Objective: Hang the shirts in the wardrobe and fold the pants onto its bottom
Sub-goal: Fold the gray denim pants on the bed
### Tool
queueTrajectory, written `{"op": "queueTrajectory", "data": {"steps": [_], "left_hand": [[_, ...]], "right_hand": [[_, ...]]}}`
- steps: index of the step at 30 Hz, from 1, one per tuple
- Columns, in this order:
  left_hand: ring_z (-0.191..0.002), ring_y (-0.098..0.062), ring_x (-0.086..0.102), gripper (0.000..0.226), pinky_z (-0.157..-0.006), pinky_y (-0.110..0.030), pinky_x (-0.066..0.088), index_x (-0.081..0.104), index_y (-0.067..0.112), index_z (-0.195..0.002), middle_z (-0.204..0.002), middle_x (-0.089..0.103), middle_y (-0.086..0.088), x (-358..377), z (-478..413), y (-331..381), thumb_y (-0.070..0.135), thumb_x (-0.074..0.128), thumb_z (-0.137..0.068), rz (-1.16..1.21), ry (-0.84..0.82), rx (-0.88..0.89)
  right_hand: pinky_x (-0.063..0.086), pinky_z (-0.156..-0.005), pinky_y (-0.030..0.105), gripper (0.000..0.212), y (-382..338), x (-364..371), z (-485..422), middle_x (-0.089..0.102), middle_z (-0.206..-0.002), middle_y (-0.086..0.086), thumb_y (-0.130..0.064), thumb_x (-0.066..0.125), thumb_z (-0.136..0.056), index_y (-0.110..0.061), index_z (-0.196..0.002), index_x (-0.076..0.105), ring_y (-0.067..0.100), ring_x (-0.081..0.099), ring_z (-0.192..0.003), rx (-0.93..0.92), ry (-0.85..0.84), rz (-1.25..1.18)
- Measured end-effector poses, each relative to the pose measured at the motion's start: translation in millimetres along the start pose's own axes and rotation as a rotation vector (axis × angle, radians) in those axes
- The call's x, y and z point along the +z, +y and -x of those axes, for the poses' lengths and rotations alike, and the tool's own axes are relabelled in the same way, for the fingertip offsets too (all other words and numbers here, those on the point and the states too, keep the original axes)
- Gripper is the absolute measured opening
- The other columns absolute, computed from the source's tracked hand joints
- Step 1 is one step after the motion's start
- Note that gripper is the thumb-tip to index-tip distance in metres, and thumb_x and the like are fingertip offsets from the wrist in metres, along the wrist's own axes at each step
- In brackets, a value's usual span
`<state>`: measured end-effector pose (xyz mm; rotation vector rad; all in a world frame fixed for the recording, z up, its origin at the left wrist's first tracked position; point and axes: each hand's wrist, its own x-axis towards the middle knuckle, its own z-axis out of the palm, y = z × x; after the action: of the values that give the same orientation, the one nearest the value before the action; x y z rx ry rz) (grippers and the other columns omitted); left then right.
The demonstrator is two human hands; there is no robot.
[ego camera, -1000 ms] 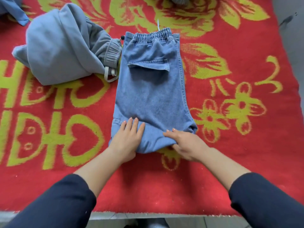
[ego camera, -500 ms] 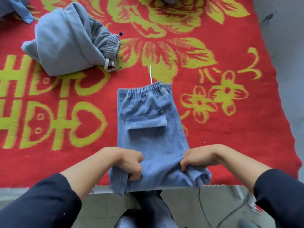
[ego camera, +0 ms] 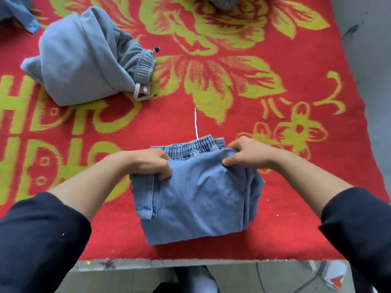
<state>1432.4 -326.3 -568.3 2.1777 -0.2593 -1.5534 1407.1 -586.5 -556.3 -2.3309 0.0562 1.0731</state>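
**Jeans** (ego camera: 198,199): light blue denim with an elastic waistband, folded into a compact block. They lie on the blanket toward 6 o'clock, close to its near edge. The waistband faces 12 o'clock, and the upper folded layer reaches almost to it.

**Drawstring** (ego camera: 196,123): a white cord running from the waistband straight toward 12 o'clock, flat on the blanket.

**Left hand** (ego camera: 148,163): clenched on the upper layer of the jeans at its 10 o'clock corner, fingers curled into the cloth.

**Right hand** (ego camera: 247,154): pinching the same layer at its 2 o'clock corner, thumb on top.

**Sweatpants** (ego camera: 84,60): a grey-blue heap with a ribbed waistband and white cord ends, at 10 o'clock, well apart from the jeans.

**Blue garment** (ego camera: 19,15): only a corner shows, at the far 10 o'clock edge.

**Grey item** (ego camera: 222,2): at 12 o'clock, cut off by the frame, so I cannot tell what it is.

**Blanket** (ego camera: 285,208): red with a yellow-green flower pattern, lying under everything listed.
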Motion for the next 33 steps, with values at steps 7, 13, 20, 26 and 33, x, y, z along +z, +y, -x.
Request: {"op": "queueTrajectory", "data": {"steps": [7, 13, 20, 26, 33], "left_hand": [[-0.119, -0.024, 0.037, 0.042, -0.098, -0.04, 0.039, 0.051, 0.027, -0.127, -0.126, 0.048, -0.004, -6.7, -48.2, -19.9, 0.028, 0.047, -0.085, -0.244, 0.357, 0.004], [-0.144, -0.017, 0.016, 0.067, -0.115, -0.034, 0.014, 0.027, 0.027, -0.148, -0.156, 0.023, -0.003, 6.7, -73.9, -39.3, 0.063, 0.031, -0.092, -0.048, 0.432, 0.001], [-0.138, -0.016, 0.023, 0.118, -0.112, -0.037, 0.023, 0.022, 0.028, -0.149, -0.151, 0.023, 0.005, 5.9, -75.9, -41.7, 0.093, 0.042, -0.052, -0.03, 0.307, -0.046], [-0.135, -0.035, 0.025, 0.123, -0.109, -0.051, 0.024, 0.011, 0.053, -0.142, -0.15, 0.028, -0.008, 4.5, -68.7, -31.7, 0.083, 0.064, -0.035, -0.101, 0.138, -0.181], [-0.093, -0.017, 0.033, 0.083, -0.076, -0.039, 0.025, 0.04, 0.032, -0.115, -0.094, 0.049, 0.009, 61.1, 15.6, -51.3, 0.068, 0.073, -0.048, -0.215, 0.533, 0.062]], "right_hand": [[0.044, -0.084, 0.039, 0.037, 6.0, 14.4, -55.9, 0.056, -0.117, 0.006, -0.031, 0.057, -0.085, -0.016, -0.118, 0.052, 0.029, 0.05, -0.111, 0.005, 0.138, 0.37], [0.02, -0.113, 0.048, 0.094, -1.2, 28.7, -88.6, 0.022, -0.158, -0.005, -0.04, 0.073, -0.071, -0.027, -0.15, 0.023, 0.016, 0.018, -0.145, -0.064, 0.007, 0.183], [0.027, -0.105, 0.052, 0.102, -12.7, 37.0, -111.7, 0.036, -0.147, 0.0, -0.036, 0.079, -0.065, -0.027, -0.149, 0.023, 0.024, 0.035, -0.135, 0.053, -0.033, 0.299], [0.054, -0.071, 0.036, 0.044, -30.0, 30.0, -96.7, 0.066, -0.086, 0.005, -0.026, 0.083, -0.053, -0.013, -0.093, 0.067, 0.027, 0.063, -0.088, 0.07, -0.126, 0.33], [0.043, -0.051, 0.036, 0.026, -65.2, 48.8, -17.9, 0.055, -0.055, 0.002, -0.029, 0.075, -0.052, -0.016, -0.066, 0.058, 0.023, 0.053, -0.058, -0.232, 0.034, 0.409]]}}
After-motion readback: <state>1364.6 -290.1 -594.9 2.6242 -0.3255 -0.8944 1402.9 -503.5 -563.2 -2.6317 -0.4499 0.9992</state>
